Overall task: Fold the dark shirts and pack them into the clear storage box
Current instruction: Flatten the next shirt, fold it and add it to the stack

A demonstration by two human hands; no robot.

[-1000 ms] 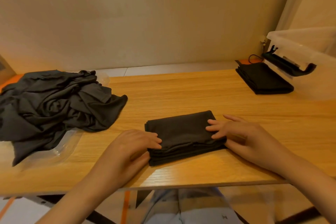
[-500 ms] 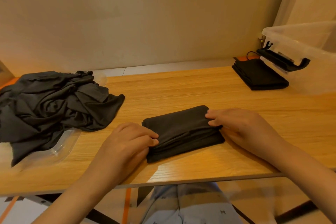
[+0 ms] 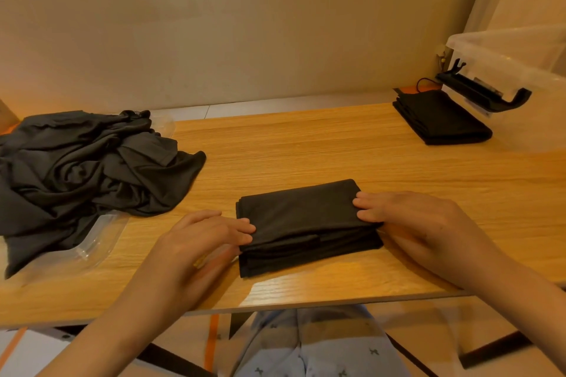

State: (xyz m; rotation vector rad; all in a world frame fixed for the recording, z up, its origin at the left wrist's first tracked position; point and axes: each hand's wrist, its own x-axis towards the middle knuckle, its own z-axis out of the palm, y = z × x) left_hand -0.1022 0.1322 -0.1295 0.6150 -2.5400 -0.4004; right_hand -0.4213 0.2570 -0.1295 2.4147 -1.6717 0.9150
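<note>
Right hand (image 3: pixel 422 223) gripping shirt (image 3: pixel 303 214), wooden table (image 3: pixel 306 144), wall (image 3: pixel 245 24)

The light is warm, yellowish and rather dim. A pale sheen lies on the table (image 3: pixel 284 288) near its front edge. The folded shirt (image 3: pixel 303 217) shows little detail in its dark cloth. The table edge bows, and the lower corners blur.

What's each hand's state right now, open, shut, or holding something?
Left hand: pinches the left edge of the folded shirt.
Right hand: pinches its right edge.
</note>
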